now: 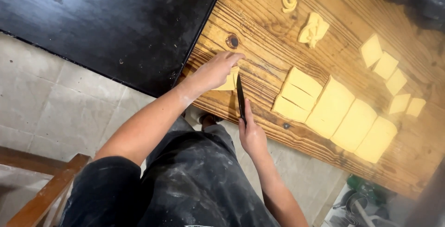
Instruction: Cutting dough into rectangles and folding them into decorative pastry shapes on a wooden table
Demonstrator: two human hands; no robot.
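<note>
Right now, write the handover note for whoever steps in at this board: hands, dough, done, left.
Left hand presses flat on a small yellow dough piece at the edge of the wooden table.
Right hand grips a black knife, blade against that piece.
Done: a row of cut squares at far right, twisted shapes further up.
Left: the large dough slab, scored into blocks, uncut further.
</note>
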